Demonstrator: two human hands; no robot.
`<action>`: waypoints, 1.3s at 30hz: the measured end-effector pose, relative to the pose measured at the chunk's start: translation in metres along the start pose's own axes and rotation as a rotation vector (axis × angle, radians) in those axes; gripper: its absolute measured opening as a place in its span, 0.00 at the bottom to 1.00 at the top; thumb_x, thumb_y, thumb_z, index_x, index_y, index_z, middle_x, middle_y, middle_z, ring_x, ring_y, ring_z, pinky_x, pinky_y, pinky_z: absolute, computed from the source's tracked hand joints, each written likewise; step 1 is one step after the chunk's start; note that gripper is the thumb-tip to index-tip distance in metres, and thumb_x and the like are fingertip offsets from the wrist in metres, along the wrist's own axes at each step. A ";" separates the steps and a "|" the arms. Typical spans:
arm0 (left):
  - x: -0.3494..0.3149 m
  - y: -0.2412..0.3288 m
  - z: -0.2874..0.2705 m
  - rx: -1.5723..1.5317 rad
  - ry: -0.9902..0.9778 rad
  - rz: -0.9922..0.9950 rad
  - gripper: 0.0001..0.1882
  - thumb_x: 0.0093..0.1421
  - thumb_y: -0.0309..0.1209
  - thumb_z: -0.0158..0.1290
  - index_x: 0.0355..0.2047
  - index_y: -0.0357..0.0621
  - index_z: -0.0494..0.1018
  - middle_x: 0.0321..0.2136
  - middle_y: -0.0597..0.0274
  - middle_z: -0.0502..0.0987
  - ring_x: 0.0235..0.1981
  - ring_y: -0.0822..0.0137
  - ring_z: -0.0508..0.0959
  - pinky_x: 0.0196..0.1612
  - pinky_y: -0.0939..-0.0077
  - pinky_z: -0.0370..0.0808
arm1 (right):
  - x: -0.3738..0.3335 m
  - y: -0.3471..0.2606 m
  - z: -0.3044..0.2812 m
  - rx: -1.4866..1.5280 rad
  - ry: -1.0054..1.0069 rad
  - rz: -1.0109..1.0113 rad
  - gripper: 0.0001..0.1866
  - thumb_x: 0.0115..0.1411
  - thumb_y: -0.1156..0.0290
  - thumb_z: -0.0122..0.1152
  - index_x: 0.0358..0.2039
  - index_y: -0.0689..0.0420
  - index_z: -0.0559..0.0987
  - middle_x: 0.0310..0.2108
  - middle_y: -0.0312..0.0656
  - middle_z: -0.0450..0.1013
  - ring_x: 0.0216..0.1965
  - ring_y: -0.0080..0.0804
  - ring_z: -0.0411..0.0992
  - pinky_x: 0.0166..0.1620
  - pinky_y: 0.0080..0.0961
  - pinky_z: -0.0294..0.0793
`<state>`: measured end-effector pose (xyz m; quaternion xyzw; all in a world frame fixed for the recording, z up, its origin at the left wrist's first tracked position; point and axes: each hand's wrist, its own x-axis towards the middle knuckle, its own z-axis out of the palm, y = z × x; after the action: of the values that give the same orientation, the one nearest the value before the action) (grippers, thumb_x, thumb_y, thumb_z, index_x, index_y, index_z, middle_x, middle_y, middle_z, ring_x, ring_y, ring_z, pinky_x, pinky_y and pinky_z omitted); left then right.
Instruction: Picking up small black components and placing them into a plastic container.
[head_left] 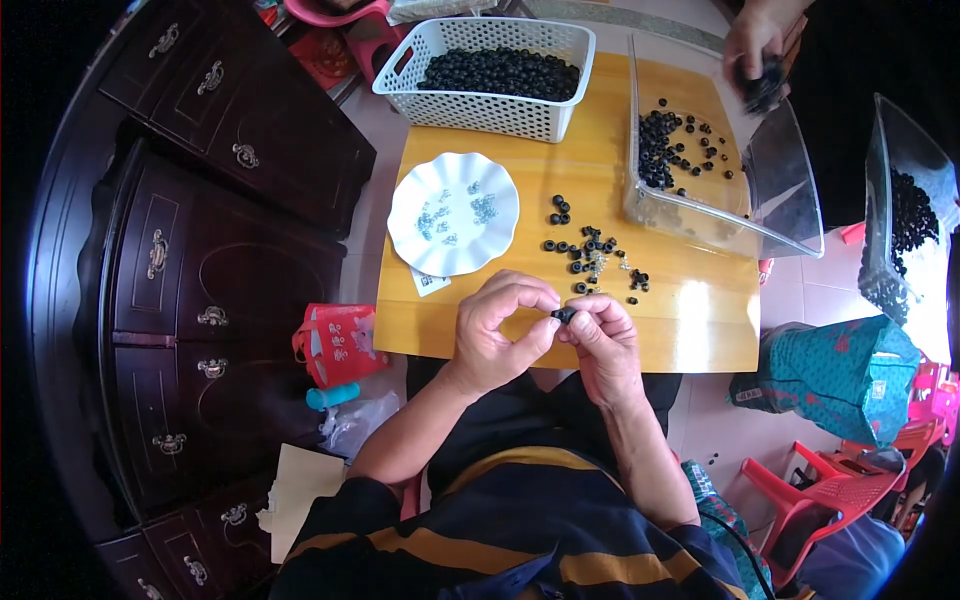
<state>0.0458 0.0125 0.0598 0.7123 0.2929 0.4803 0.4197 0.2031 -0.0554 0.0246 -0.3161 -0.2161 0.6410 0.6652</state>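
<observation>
Just over the table's near edge, my left hand [500, 332] and my right hand [607, 348] meet at a small black plastic piece [565, 314]. My right thumb and fingers grip it from the right. From the left, my left thumb and forefinger close in a pinch against it; whether they also hold something tinier cannot be made out. Beyond my hands lie loose small round black pieces [562, 247], some with holes, and a little heap of tiny silvery spring-like parts [598, 263]. A white scalloped plate [408, 232] at the left holds more tiny shiny parts.
On the wooden table [440, 325], a white perforated basket [480, 118] full of black pieces stands at the back. At the right is a clear bin [690, 213] with more; another person's hand [752, 48] holds dark pieces above it. A dark cabinet [270, 240] flanks the left.
</observation>
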 end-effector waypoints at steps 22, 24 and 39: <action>0.003 0.012 -0.009 0.144 -0.162 0.092 0.08 0.52 0.17 0.63 0.34 0.37 0.79 0.32 0.57 0.82 0.32 0.65 0.82 0.36 0.75 0.77 | -0.002 -0.001 -0.010 -0.025 -0.033 0.024 0.07 0.67 0.74 0.63 0.44 0.61 0.80 0.37 0.39 0.79 0.37 0.24 0.77 0.45 0.23 0.78; 0.001 0.013 -0.011 0.112 -0.186 0.095 0.08 0.54 0.18 0.63 0.35 0.37 0.79 0.33 0.58 0.82 0.32 0.68 0.82 0.36 0.77 0.77 | -0.003 -0.003 -0.009 0.002 -0.054 0.035 0.07 0.67 0.73 0.63 0.44 0.61 0.80 0.36 0.39 0.79 0.36 0.24 0.76 0.45 0.24 0.78; 0.001 0.008 -0.022 -0.387 -0.412 -0.303 0.12 0.56 0.22 0.65 0.42 0.41 0.83 0.31 0.70 0.76 0.30 0.78 0.74 0.34 0.83 0.69 | 0.001 -0.018 -0.009 -0.086 -0.211 0.145 0.17 0.60 0.72 0.73 0.38 0.53 0.68 0.34 0.38 0.78 0.36 0.23 0.77 0.39 0.21 0.75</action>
<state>0.0261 0.0163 0.0709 0.6497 0.2080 0.3048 0.6646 0.2227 -0.0558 0.0306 -0.2900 -0.2888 0.7073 0.5764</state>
